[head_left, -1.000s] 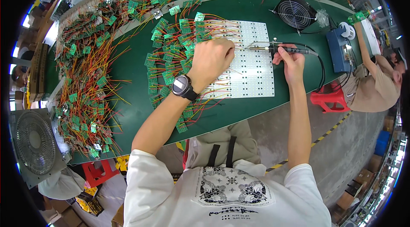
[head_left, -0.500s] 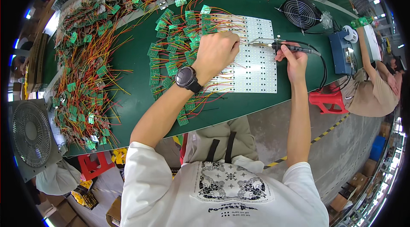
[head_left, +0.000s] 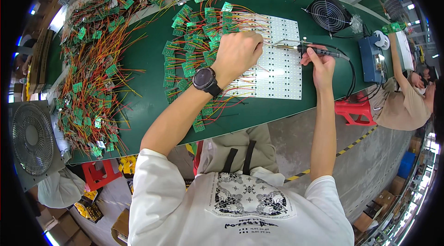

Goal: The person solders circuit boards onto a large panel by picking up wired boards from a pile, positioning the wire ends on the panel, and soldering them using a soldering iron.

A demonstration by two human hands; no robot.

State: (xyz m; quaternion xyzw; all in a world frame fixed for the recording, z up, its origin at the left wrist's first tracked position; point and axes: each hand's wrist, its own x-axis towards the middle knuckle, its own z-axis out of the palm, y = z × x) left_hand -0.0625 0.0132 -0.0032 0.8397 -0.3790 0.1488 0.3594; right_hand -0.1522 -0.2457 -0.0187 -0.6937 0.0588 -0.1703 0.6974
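Note:
My right hand (head_left: 320, 61) grips a black-handled soldering iron (head_left: 323, 52) with a thin metal guide tube above it. Its tip points left, close to the fingers of my left hand (head_left: 239, 54), over a white board (head_left: 282, 77) dotted with small round pads in rows. My left hand is closed, thumb and fingers pinched together; whatever lies between them is hidden. Red and yellow wires (head_left: 249, 20) run onto the board's left part from small green circuit boards (head_left: 188, 69) laid out beside it. My left wrist and hand cover some of these wires.
A large heap of wired circuit boards (head_left: 88, 88) covers the table's left side. At the right stand a black fan (head_left: 328, 12) and a blue box (head_left: 371, 58) with a solder spool (head_left: 382, 40), cabled toward the iron. Another person (head_left: 402, 98) sits at the far right, near a red stool (head_left: 355, 112).
The whole view has shifted slightly. Both hands keep nearly the same pose over the board, with the iron's tip still beside my left fingers.

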